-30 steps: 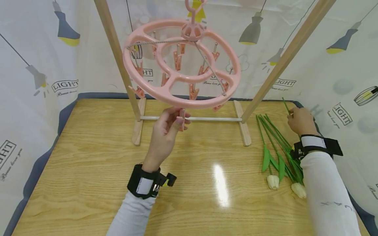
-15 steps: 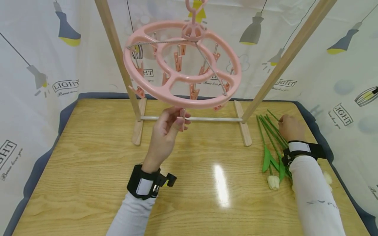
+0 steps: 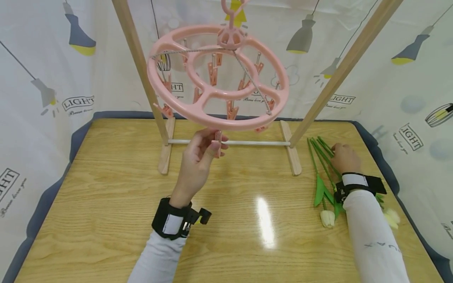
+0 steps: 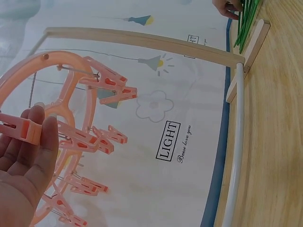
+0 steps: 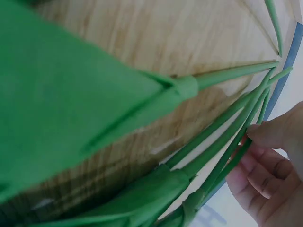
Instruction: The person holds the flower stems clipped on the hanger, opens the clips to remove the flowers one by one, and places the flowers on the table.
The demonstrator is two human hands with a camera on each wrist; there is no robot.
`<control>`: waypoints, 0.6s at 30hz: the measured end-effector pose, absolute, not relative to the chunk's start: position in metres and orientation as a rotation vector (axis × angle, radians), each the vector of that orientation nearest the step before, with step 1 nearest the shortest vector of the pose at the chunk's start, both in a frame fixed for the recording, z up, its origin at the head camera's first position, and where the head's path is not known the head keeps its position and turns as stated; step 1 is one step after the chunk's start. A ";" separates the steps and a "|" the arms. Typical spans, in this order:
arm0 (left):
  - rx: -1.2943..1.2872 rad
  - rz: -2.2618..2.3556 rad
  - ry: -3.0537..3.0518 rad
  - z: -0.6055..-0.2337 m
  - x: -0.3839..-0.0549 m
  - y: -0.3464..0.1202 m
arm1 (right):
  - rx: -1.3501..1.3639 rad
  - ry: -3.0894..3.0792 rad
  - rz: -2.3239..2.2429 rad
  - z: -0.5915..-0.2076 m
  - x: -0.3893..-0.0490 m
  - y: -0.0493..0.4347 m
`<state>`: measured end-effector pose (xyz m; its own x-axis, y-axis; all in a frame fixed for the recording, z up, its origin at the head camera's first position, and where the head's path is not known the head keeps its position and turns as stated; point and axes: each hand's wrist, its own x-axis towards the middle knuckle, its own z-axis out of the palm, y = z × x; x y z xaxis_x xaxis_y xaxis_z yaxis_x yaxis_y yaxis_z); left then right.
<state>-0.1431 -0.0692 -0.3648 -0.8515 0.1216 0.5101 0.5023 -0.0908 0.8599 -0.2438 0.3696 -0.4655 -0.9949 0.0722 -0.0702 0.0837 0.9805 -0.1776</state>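
Note:
A pink round clothes-drying hanger (image 3: 233,125) hangs in the middle of the head view, with several pink clothespins below its rings. Under the front rim, my left hand (image 3: 196,165) pinches one clothespin (image 4: 31,131) between thumb and fingers. On the right side of the table lies a bunch of artificial tulips, green stems (image 3: 314,155) pointing away and a white bloom (image 3: 327,219) towards me. My right hand (image 3: 347,159) is at the stems' right side, thumb and fingers pinching a green stem (image 5: 240,155). Another pale bloom (image 3: 391,217) shows past the right forearm, which hides part of the bunch.
Two slanting wooden posts (image 3: 348,67) stand on wooden feet (image 3: 291,151), joined low down by a white rod (image 3: 258,142). All of this is on a wood-grain table (image 3: 106,204). A white cloth printed with lamps (image 3: 116,86) surrounds the table's back and sides.
My right hand has come left and nearer to me, from the table's far right edge to the stem bunch, bringing a tulip stem along. The left hand stays on the clothespin.

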 end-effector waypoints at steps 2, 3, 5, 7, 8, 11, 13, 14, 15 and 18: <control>-0.687 -2.024 -1.911 -0.364 -0.143 -0.069 | 0.106 3.051 -0.299 -0.466 -0.244 0.368; -0.689 -2.022 -1.910 -0.364 -0.143 -0.070 | 0.100 3.043 -0.308 -0.466 -0.244 0.368; -0.695 -2.022 -1.909 -0.363 -0.144 -0.070 | 0.088 3.025 -0.320 -0.465 -0.244 0.367; -0.696 -2.022 -1.915 -0.362 -0.145 -0.070 | 0.081 3.005 -0.330 -0.464 -0.246 0.367; -0.694 -2.018 -1.920 -0.362 -0.145 -0.071 | 0.080 2.996 -0.335 -0.464 -0.246 0.367; -0.682 -2.007 -1.941 -0.360 -0.146 -0.073 | 0.065 2.981 -0.354 -0.465 -0.247 0.368; -0.674 -1.993 -1.954 -0.359 -0.146 -0.074 | 0.055 2.980 -0.365 -0.466 -0.248 0.370; -0.672 -1.985 -1.961 -0.358 -0.147 -0.074 | 0.044 2.979 -0.371 -0.466 -0.248 0.370; -0.672 -1.976 -1.970 -0.358 -0.147 -0.074 | 0.037 2.980 -0.375 -0.466 -0.248 0.371; -0.681 -1.956 -1.988 -0.357 -0.147 -0.074 | 0.027 2.968 -0.386 -0.465 -0.247 0.372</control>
<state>-0.1467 -0.0740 -0.3565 -0.8533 0.1403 0.5023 0.5045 -0.0220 0.8632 -0.2471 0.3725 -0.4648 -0.9888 -0.0011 -0.1493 0.0371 0.9667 -0.2530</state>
